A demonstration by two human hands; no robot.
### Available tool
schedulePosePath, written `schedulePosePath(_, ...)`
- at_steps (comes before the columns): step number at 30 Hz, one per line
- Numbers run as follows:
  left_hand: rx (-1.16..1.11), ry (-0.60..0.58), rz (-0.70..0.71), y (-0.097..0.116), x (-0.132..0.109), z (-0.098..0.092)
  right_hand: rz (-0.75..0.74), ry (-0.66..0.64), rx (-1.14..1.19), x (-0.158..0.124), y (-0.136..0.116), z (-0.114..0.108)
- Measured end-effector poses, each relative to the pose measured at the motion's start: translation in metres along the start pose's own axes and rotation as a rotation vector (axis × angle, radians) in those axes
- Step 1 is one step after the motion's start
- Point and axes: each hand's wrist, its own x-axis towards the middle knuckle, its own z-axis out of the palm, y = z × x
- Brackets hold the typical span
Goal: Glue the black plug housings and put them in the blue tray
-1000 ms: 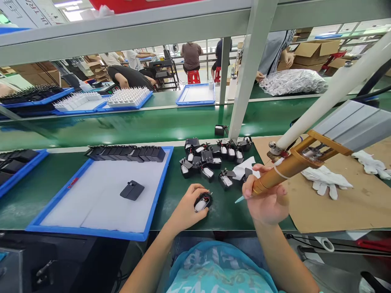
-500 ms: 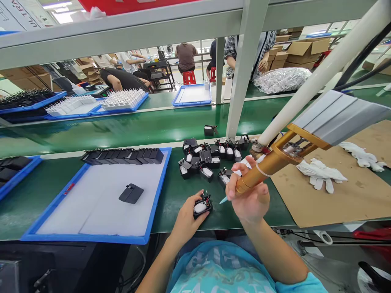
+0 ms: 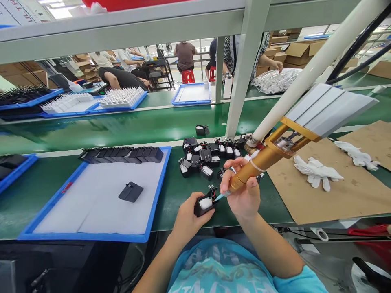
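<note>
My left hand (image 3: pixel 187 217) is closed around a small black housing (image 3: pixel 205 204) with a white part inside and red wires at its top, held just above the green bench near the front edge. My right hand (image 3: pixel 243 191) grips the gold barrel of a dispensing gun (image 3: pixel 259 165). The gun's pale blue nozzle tip (image 3: pixel 218 197) touches the housing's upper right corner. A white tube and black cables run from the gun up to the right. A pile of several similar black housings (image 3: pixel 210 156) lies just behind my hands.
A blue tray (image 3: pixel 91 234) with a white liner holds one flat black cover (image 3: pixel 131 191) and a row of covers along its far edge. Cardboard sheet (image 3: pixel 330 195) with white gloves (image 3: pixel 316 173) lies right. A grey post (image 3: pixel 244 81) stands behind the pile. People work at far benches.
My left hand lifted the housing off the bench and tilted it. My right hand brought the gun leftward and down until its nozzle tip met the housing.
</note>
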Motion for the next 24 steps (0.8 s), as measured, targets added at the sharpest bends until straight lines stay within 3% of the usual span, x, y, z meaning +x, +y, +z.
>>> schedulePosePath(11, -0.005, 0.015, 0.017, 0.000, -0.004, -0.001, -0.012, 0.006, 0.003, -0.004, 0.000, 0.004)
schedulePosePath(24, -0.014, -0.028, -0.012, 0.003, 0.007, 0.018, 0.014, 0.014, -0.006, -0.002, 0.003, 0.015)
